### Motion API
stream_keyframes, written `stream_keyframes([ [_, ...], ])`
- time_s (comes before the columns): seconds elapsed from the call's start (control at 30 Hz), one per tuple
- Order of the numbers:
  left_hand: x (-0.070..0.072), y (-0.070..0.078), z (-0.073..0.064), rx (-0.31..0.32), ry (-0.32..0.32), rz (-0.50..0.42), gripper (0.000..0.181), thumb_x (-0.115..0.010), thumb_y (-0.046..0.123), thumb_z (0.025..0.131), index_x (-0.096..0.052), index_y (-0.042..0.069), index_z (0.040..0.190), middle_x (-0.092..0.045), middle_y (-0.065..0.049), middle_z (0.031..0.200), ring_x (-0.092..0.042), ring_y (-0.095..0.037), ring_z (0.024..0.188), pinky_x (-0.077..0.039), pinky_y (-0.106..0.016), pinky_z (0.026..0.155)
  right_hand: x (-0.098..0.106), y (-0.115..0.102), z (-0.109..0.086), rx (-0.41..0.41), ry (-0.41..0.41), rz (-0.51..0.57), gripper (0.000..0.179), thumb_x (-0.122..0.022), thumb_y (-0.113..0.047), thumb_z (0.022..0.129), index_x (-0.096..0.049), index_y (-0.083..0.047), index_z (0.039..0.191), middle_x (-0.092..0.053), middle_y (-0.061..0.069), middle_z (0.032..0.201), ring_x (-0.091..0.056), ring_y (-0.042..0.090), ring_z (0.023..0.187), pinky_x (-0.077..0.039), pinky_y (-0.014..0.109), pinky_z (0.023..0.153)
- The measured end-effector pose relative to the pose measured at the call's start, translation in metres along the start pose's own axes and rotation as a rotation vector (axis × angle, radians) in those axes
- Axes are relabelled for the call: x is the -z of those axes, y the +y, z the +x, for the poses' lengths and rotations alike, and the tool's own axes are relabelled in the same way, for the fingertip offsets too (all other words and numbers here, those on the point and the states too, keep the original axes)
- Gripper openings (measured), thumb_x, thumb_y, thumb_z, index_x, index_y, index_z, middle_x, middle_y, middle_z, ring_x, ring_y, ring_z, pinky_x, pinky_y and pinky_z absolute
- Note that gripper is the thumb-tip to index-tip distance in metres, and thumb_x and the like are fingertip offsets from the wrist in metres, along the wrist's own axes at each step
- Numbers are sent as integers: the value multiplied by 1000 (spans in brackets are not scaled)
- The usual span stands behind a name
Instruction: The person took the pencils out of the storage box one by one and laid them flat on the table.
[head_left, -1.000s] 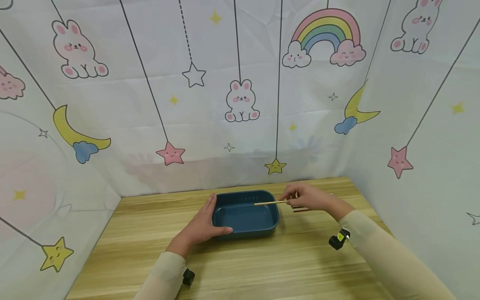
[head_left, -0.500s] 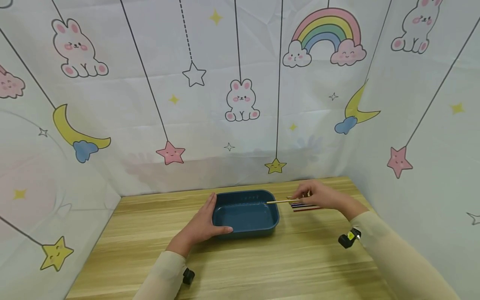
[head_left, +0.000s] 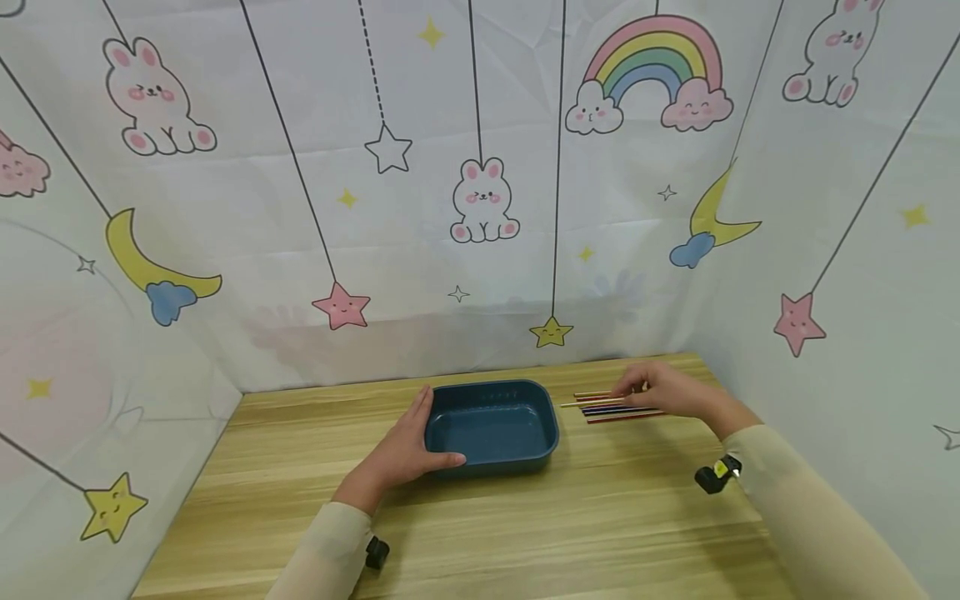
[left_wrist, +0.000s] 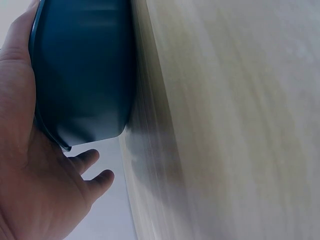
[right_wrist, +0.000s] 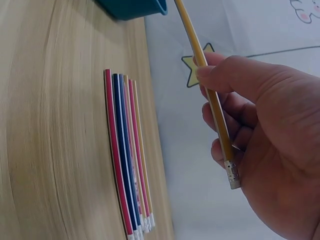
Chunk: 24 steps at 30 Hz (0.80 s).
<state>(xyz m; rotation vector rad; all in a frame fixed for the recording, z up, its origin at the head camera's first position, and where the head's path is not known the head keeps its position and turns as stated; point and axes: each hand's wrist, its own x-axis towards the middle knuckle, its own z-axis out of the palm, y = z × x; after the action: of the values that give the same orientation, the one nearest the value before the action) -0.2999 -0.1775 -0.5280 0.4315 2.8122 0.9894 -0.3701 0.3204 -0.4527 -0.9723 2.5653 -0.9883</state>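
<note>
A dark blue rectangular tray (head_left: 491,433) with rounded corners stands on the wooden table. My left hand (head_left: 408,442) holds its left end, thumb over the near rim and fingers along the far left corner. In the left wrist view, two fingertips (left_wrist: 102,180) show beyond the tray's edge. My right hand (right_wrist: 280,115) pinches a yellow pencil (right_wrist: 220,122) between thumb and fingers, its eraser end toward the palm. That pencil is raised over a row of pencils (right_wrist: 122,150), red, dark blue and yellow, lying side by side right of the tray. My right hand partly hides the row in the head view.
The wooden table (head_left: 480,533) meets a white cloth backdrop (head_left: 405,250) printed with rabbits, stars and moons, at the back and both sides. A small black camera (head_left: 718,473) sits on the right wrist, another camera (head_left: 377,552) on the left.
My right hand has moved right with the yellow pencil, from over the tray's right part to above the pencil row, uncovering more pencils. The left hand and tray have stayed still.
</note>
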Motion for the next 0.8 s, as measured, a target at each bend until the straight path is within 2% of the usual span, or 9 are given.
stream_keyframes([
  [0.23, -1, -1, 1, 8, -8, 3, 138, -89, 67, 86, -2, 13, 179, 2, -6, 187, -12, -40, 170, -26, -66, 130, 4, 14, -8, -38, 12, -37, 18, -74, -6, 106, -86, -8, 119, -77, 7, 121, -71, 28, 113, -61, 35, 89],
  [0.57, 0, -1, 1, 12, -4, 17, 139, -89, 68, 86, -3, 11, 179, 2, -7, 187, -13, -40, 170, -26, -66, 130, 8, 28, -19, -74, 33, -55, 17, -75, -9, 107, -86, -8, 119, -78, 9, 124, -72, 33, 116, -61, 38, 88],
  [0.8, -1, 0, 1, -2, 6, 5, 137, -89, 66, 87, -5, 8, 179, -1, -11, 186, -14, -44, 169, -27, -69, 128, 5, 38, -22, -111, 40, -57, 16, -75, -8, 106, -86, -11, 117, -77, 7, 122, -72, 32, 114, -61, 40, 89],
])
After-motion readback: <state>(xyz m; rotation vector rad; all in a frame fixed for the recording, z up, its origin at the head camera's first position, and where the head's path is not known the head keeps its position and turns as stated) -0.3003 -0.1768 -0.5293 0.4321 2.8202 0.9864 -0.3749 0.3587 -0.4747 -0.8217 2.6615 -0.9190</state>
